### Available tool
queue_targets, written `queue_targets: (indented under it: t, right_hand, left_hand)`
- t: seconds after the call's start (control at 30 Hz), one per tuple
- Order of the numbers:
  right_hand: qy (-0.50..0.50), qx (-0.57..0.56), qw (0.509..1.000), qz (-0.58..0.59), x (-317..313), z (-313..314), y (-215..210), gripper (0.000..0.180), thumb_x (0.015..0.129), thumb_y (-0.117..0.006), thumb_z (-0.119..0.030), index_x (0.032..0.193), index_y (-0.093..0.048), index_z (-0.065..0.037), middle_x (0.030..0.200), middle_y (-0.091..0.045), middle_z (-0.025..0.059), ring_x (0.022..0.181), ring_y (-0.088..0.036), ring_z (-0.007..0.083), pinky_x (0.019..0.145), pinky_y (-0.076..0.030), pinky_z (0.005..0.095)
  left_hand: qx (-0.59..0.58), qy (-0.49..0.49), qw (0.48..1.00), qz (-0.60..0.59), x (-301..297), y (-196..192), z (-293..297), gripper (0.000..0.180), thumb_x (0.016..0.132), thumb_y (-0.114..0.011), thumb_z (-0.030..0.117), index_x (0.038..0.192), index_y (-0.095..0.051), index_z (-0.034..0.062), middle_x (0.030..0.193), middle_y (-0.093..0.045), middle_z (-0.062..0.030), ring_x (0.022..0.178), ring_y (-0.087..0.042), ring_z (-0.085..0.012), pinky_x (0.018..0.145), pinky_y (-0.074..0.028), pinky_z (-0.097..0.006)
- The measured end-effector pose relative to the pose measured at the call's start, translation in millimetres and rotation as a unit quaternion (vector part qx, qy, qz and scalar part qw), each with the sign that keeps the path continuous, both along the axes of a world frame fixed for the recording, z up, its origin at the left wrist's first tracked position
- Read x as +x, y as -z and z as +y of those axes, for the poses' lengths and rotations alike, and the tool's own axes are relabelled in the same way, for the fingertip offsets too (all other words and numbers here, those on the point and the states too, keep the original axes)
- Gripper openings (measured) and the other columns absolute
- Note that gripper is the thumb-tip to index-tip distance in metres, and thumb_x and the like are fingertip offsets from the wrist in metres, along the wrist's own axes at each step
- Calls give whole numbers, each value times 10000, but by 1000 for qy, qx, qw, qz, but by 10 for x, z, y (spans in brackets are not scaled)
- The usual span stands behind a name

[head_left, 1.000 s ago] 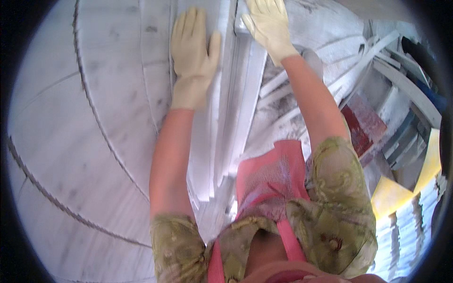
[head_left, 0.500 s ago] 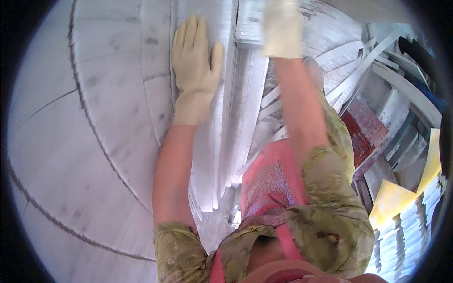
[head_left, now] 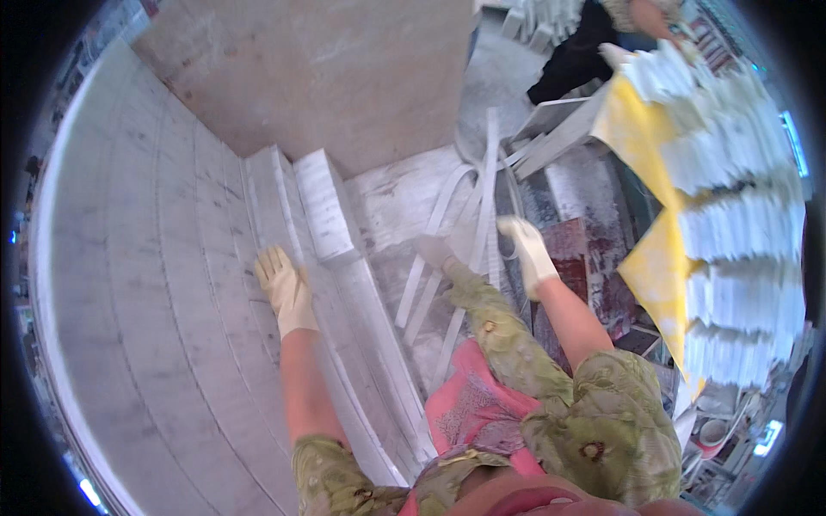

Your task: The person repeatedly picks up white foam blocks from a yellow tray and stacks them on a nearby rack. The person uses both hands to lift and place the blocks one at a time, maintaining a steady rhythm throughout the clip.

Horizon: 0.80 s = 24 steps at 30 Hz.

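Slabs (head_left: 284, 206) ran lengthwise away from the person; left hand (head_left: 284, 288) lay flat and open on them, right hand (head_left: 527, 249) hung beside them, empty, loosely curled.

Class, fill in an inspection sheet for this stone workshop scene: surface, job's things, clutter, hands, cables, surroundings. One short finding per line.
Surface: pale stone slabs laid side by side, dusty.
Job's things: white stone bars stacked along the slabs.
Clutter: thin white strips lying loose and crossed; red tile beneath.
Hands: left hand gloved, flat on a slab, fingers spread; right hand gloved, over the strips, grip unclear.
Cables: nothing seen.
Surroundings: stacked white pieces on yellow sheet; another person at the top edge.
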State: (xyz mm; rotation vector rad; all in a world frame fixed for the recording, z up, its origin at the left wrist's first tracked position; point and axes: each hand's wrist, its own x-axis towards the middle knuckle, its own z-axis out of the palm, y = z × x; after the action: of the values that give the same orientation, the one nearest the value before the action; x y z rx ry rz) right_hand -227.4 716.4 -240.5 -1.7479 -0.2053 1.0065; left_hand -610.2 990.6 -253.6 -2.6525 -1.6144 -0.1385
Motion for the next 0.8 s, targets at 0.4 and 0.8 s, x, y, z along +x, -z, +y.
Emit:
queue_targets:
  t: [0.4, 0.8]
  right_hand:
    - [-332, -424, 768, -348, -1204, -5226, 834, 317, 861, -614, -278, 1068, -780, -103, 991, -763, 121, 933, -743, 297, 873, -573, 425]
    - [-69, -376, 896, -225, -1343, -6043, -200, 474, 937, -509, -427, 744, -776, -85, 755, -743, 104, 822, -730, 307, 800, -547, 451]
  left_hand:
    - [206, -71, 943, -252, -1282, -2536, -3825, 468, 977, -575, 153, 1404, -513, -28, 1472, -510, -236, 1450, -366, -420, 1229, -242, -519]
    - [-238, -136, 731, -625, -1331, -1597, -4398, 432, 1016, -573, 266, 1290, -610, -65, 1221, -639, -255, 1194, -598, -301, 990, -498, -393]
